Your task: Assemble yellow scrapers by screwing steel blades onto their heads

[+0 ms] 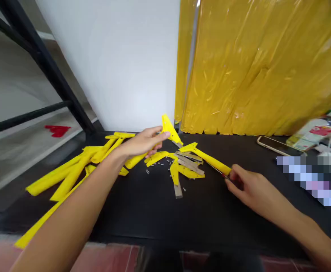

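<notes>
**Left closed, right pinching; most parts lie loose**
My left hand wraps a yellow plastic arm. My right hand pinches a screwdriver, its tip by a second yellow arm. Loose yellow arms are heaped left; small screws and tan strips lie between on the black bench. Can't tell if anything's fastened.
</notes>
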### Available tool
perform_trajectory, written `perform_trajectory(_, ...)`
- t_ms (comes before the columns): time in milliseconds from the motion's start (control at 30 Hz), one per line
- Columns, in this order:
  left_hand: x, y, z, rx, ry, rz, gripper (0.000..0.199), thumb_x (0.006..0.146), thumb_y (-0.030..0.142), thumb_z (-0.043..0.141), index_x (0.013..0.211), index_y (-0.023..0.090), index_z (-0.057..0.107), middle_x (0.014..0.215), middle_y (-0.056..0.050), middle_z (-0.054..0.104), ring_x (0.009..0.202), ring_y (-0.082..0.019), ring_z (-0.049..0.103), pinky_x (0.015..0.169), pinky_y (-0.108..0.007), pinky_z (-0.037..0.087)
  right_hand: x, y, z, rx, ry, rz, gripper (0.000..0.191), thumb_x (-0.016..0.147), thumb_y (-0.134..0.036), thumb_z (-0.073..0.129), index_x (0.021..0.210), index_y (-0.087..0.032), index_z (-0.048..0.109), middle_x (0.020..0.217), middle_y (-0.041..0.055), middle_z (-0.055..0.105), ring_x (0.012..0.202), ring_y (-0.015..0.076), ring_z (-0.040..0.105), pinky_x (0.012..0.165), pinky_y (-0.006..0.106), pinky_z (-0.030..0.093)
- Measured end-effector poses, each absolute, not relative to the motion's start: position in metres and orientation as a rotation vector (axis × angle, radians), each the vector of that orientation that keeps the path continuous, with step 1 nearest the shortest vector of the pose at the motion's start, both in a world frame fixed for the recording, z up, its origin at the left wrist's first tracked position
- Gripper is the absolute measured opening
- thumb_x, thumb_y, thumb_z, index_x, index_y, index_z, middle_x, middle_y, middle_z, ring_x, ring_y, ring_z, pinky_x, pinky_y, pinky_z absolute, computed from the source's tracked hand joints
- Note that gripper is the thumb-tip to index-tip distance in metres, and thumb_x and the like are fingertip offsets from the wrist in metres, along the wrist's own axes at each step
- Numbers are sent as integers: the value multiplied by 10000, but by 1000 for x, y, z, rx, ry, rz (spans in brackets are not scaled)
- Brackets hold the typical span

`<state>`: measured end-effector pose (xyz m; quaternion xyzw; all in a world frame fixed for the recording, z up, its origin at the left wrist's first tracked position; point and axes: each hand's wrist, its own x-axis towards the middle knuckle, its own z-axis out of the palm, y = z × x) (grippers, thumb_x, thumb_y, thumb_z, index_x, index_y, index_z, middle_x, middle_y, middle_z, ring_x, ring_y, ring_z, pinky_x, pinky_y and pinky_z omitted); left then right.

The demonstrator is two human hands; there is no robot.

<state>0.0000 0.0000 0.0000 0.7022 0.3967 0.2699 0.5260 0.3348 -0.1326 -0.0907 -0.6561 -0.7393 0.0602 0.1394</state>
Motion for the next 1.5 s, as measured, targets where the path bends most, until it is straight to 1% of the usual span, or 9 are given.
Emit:
perform_trajectory(200,-1,12,-10,1213,957,935,247,858,386,698,751,173,629,606,-24,610,481,-120,541,442,-249,411,334,-135,-103,-1833,-2274,-90,155,973,-367,505,880,-246,534,816,8,649,637,188,625,571,307,391)
perform_trajectory(367,19,-6,-20,934,820,1050,242,826,364,780,863,133,723,764,-35,710,650,-94,625,569,-193,473,313,-129,-80,-1720,-2140,-308,323,984,-496,493,866,-228,629,911,70,673,825,254,650,560,323,362)
perform_trajectory(600,60,-41,-49,916,670,935,327,813,381,819,945,88,756,671,10,611,573,-60,576,618,-192,525,247,-92,-37,-1301,-1834,1152,452,978,-635,459,995,-225,649,806,14,599,655,147,559,550,270,454)
perform_trajectory(833,33,-22,-44,1765,887,706,345,898,477,663,865,147,759,754,-42,680,653,-144,605,609,-272,456,240,-79,-53,-1088,-1452,1446,365,978,-553,540,877,-204,566,768,-14,539,607,114,523,546,260,483)
perform_trajectory(967,-10,8,-37,2436,1463,700,279,905,427,612,912,186,753,827,-50,717,712,-180,607,631,-296,389,264,-69,-59,-1114,-1531,1289,344,981,-558,528,905,-223,527,754,-23,551,543,114,518,472,257,460)
perform_trajectory(1100,-37,32,-48,2412,1368,176,325,815,486,690,979,211,748,800,-22,723,679,-181,625,595,-287,381,285,-56,-68,-1347,-1650,888,354,982,-588,497,1024,-241,553,664,-51,507,474,107,459,431,241,388)
perform_trajectory(1233,-38,32,-52,2437,1351,117,292,832,478,675,938,215,749,828,-34,726,722,-199,645,643,-307,421,295,-54,-66,-1475,-1772,642,382,982,-590,493,1119,-249,595,668,-36,552,495,115,479,458,243,376)
perform_trajectory(1333,-18,17,-51,2617,1391,330,377,915,479,601,1126,188,715,1054,-99,727,932,-256,667,802,-371,489,296,-57,-60,-1527,-1827,552,382,984,-580,491,1111,-242,615,638,-32,576,501,123,501,485,249,382)
perform_trajectory(1500,30,-7,-67,2859,814,580,397,1065,281,370,1420,223,538,1429,-85,602,1338,-225,512,1104,-396,401,293,-58,-56,-1514,-1857,568,377,983,-559,498,1132,-239,630,606,-37,588,480,125,505,486,248,379)
